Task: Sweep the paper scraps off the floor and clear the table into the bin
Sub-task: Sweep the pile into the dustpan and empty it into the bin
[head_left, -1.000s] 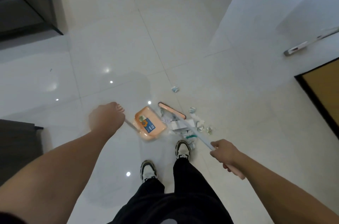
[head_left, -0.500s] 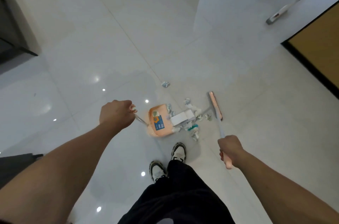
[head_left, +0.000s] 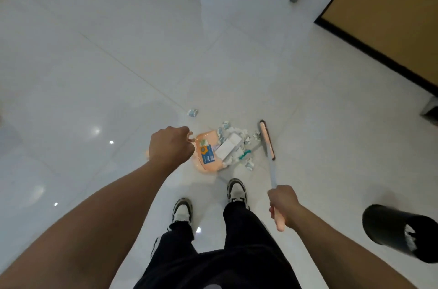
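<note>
Below, scraps (head_left: 233, 146) between hands — dustpan (head_left: 205, 156), broom (head_left: 267, 140)

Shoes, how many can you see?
2. The left shoe stands on the floor below the dustpan; the right shoe stands nearer the scraps.

A blue label (head_left: 207, 155) is seen on the orange dustpan (head_left: 205, 165); its print cannot be read.

Dim, soft, glare-spotted, edge-warped
</note>
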Demonstrator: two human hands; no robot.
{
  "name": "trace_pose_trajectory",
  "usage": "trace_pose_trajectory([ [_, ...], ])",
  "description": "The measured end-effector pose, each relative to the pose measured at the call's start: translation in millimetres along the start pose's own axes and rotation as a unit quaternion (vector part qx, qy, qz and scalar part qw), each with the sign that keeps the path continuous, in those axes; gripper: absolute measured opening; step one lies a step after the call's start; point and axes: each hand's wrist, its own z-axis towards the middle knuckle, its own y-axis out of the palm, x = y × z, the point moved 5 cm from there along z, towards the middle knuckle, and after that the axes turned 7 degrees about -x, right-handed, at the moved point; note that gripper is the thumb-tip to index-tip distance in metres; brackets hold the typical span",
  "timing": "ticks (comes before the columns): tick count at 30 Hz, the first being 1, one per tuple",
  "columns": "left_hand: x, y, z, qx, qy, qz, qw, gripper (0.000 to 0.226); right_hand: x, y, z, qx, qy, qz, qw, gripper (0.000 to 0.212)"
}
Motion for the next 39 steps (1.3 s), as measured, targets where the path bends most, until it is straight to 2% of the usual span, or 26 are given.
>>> trace_pose_trajectory([
  [6,-6.8,-1.3,2.3,0.000,0.050,-0.002,0.999,0.011,20.7,75.7,-28.4,-0.038,-0.003,0.044,0.998,0.016],
  [13,-26.5,-0.9,-1.2,-0.025,0.062,-0.009,0.998,0.011,23.3,131.3,-55.8,-0.121,0.006,0.047,0.991,0.015],
  [17,-35.3,-2.0,-4.4,-0.037,0.066,-0.020,0.997,0.010,21.2,136.9,-72.0,-0.141,0.014,0.092,0.986,0.019],
  [23,-60.7,-2.5,-15.9,-0.053,0.026,-0.035,0.998,0.007,9.6,92.8,-100.2,-0.125,-0.001,0.115,0.985,0.016],
  [27,-79.5,-13.5,-22.8,-0.015,-0.006,-0.062,0.998,0.005,-13.8,75.0,-98.6,-0.096,-0.049,0.051,0.993,0.018],
  [31,-100.7,-29.6,-27.0,-0.001,-0.038,-0.056,0.998,0.008,-53.7,67.2,-78.8,-0.088,-0.116,-0.073,0.987,0.012],
  [33,-117.4,-30.3,-34.5,-0.011,-0.083,-0.054,0.995,0.011,-82.9,66.2,-65.2,-0.088,-0.144,-0.152,0.974,0.009],
  [36,-141.6,-24.3,-57.0,-0.011,-0.155,-0.060,0.986,0.011,-132.3,70.5,-40.8,-0.077,-0.185,-0.268,0.942,0.015],
  [39,-154.4,-15.7,-83.2,-0.005,-0.223,-0.067,0.972,0.018,-166.7,79.0,-18.6,-0.079,-0.211,-0.332,0.916,0.011],
])
